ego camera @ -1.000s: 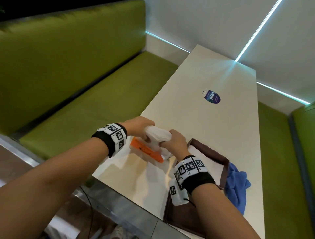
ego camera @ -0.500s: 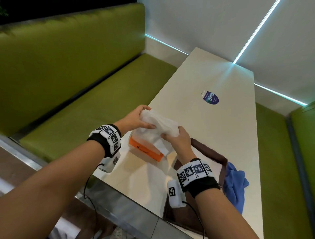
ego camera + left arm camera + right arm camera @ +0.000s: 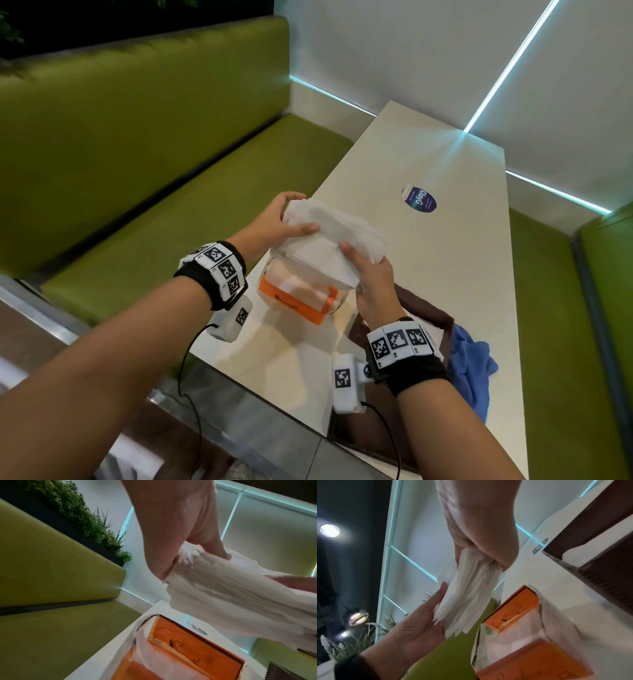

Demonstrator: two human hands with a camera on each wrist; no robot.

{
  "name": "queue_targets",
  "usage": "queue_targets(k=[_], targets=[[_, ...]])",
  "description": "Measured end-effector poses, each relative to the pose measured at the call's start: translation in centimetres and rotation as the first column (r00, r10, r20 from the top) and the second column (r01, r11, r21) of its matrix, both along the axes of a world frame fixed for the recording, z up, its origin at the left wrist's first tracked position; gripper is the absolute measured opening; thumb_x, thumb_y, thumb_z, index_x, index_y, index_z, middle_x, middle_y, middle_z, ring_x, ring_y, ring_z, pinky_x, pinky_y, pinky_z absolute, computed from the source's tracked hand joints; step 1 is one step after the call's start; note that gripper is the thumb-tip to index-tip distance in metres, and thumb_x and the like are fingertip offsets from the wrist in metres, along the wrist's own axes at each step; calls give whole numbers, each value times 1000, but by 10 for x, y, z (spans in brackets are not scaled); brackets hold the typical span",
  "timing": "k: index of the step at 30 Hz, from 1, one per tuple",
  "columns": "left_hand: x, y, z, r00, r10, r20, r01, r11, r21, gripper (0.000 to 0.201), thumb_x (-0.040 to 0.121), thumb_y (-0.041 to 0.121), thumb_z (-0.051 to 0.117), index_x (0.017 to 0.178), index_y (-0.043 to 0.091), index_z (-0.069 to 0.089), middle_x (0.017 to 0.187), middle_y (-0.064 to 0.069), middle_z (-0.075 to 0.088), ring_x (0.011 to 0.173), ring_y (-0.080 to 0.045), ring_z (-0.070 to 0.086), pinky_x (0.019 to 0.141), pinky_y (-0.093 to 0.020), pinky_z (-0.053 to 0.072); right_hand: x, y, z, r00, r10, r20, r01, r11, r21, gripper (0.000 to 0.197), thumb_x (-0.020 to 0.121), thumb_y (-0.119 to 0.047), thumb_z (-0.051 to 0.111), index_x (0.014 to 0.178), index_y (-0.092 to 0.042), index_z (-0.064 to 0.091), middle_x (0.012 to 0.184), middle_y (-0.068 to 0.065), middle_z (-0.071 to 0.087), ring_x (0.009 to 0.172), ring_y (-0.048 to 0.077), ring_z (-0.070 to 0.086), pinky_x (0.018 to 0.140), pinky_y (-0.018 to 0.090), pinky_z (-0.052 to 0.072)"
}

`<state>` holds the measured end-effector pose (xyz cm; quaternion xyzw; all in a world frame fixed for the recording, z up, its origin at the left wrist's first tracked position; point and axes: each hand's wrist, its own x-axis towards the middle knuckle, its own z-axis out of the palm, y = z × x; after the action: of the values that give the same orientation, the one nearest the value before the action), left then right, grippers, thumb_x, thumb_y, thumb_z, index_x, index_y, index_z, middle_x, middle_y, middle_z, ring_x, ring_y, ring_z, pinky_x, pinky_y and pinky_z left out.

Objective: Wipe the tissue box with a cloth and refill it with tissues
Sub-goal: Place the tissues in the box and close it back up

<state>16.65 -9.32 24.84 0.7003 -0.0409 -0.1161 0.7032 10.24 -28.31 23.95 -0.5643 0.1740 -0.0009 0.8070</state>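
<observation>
A thick stack of white tissues (image 3: 329,236) (image 3: 231,595) (image 3: 467,588) is held in the air above an orange tissue box (image 3: 294,301) (image 3: 197,646) (image 3: 527,655). My left hand (image 3: 291,219) grips the stack's far-left end, thumb on top. My right hand (image 3: 363,270) grips its near-right end. The box sits on the white table (image 3: 445,260) near its left edge, with a clear plastic wrapper (image 3: 140,649) (image 3: 530,627) standing out of its open top. A blue cloth (image 3: 469,363) lies crumpled to the right.
A dark brown tray or lid (image 3: 428,311) (image 3: 599,545) lies beside the box, under my right wrist. A round blue sticker (image 3: 420,200) marks the table farther back. Green bench seating (image 3: 171,219) borders the table on the left and right.
Both hands have lifted the tissue stack up and away from the box, and the bundle has spread out wider between them.
</observation>
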Motion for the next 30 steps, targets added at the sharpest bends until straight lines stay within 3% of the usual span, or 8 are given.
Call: queue_targets(k=[5,11,16,20,23,25,27,30], targets=[[-4,-8,5,999,50,-18,-50,999,-17,59,84,21,74,134,19,42,109,7,58,89,-6,63,61,-15,56,-4,7,8,999,22,30,-23,999,47,42,79,-15,78,117,-7,63,112,12,72,103,28,69,90,47,55],[-12,-11,0,995,10,-97,-17,998,-67,54,85,24,74,131,20,45,113,1,64,90,-11,67,64,-23,59,-9,8,13,980,196,39,-195,980,-37,46,87,-23,70,130,-13,56,123,9,68,114,25,65,94,44,53],[-12,-12,-2,992,-7,-124,-17,982,-189,44,88,19,69,127,16,49,111,-4,67,91,-17,69,72,-31,61,-15,-4,24,970,228,-90,-216,969,121,45,87,-19,69,128,-3,56,118,15,70,111,31,65,98,54,49],[-13,-18,4,993,-76,-92,54,972,-228,34,92,24,64,123,17,50,111,-4,68,95,-20,69,82,-37,59,-19,-17,33,964,258,-65,-253,964,86,37,89,-12,65,125,-5,58,116,15,71,105,29,69,79,43,59],[-14,-22,5,993,-77,-94,67,992,-110,31,98,42,48,115,17,51,96,0,67,83,-18,65,78,-37,54,-22,-36,44,985,173,-10,-173,975,-140,36,87,-7,66,123,-9,61,116,12,71,108,28,67,84,43,58],[-14,-27,0,994,-93,-62,101,987,126,39,102,42,36,110,9,53,89,-3,63,76,-18,62,70,-30,52,-26,-54,54,992,124,23,-114,961,-252,35,86,-7,68,121,-10,61,115,11,71,104,27,68,86,43,58],[-14,-34,-15,970,-241,27,194,840,507,36,104,32,36,104,6,61,95,-7,67,86,-22,63,71,-29,49,-32,-73,64,996,72,47,-55,953,-299,33,85,-9,69,117,-13,61,111,6,71,93,18,72,72,34,61],[-13,-43,-48,876,-482,-14,264,455,850,23,95,17,46,104,19,67,106,0,69,99,-22,62,79,-27,44,-42,-96,72,998,28,47,-11,948,-319,30,84,-13,71,110,-21,61,110,2,71,92,15,70,65,28,59]])
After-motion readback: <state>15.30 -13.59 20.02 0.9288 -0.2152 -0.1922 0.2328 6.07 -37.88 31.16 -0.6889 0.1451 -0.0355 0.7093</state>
